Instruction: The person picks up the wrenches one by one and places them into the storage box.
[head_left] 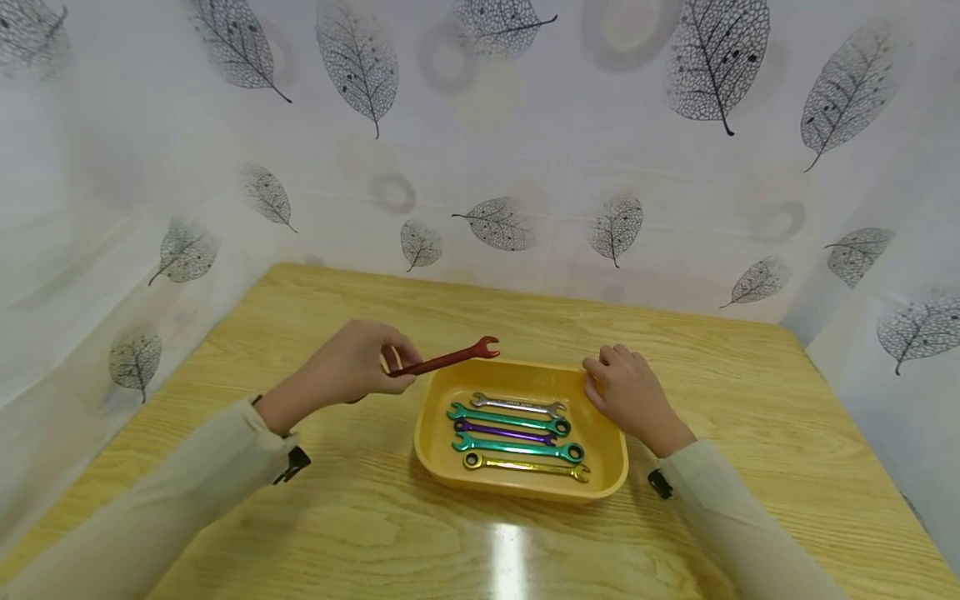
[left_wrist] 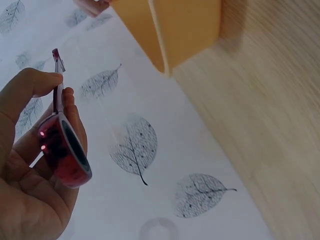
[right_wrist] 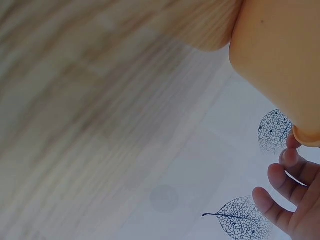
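My left hand [head_left: 367, 358] pinches a red combination wrench [head_left: 450, 358] between thumb and fingers, above the left rim of a yellow plastic bin [head_left: 517, 492]. The wrench's open jaw points right. In the left wrist view, its ring end [left_wrist: 65, 152] lies toward the palm. At the bin's back right corner, my right hand [head_left: 626, 392] grips the rim; in the right wrist view the other fingers are loosely bent outside the wall. Inside the bin lie a silver wrench [head_left: 517, 406], two green wrenches [head_left: 510, 418], a purple wrench [head_left: 506, 432] and a gold wrench [head_left: 525, 467], roughly side by side.
The bin stands on a light wooden table [head_left: 360, 517]. Behind the table and along its sides hangs a white cloth [head_left: 525, 167] printed with leaves. A dark band [head_left: 292, 464] shows at the left sleeve cuff, and another [head_left: 660, 483] at the right.
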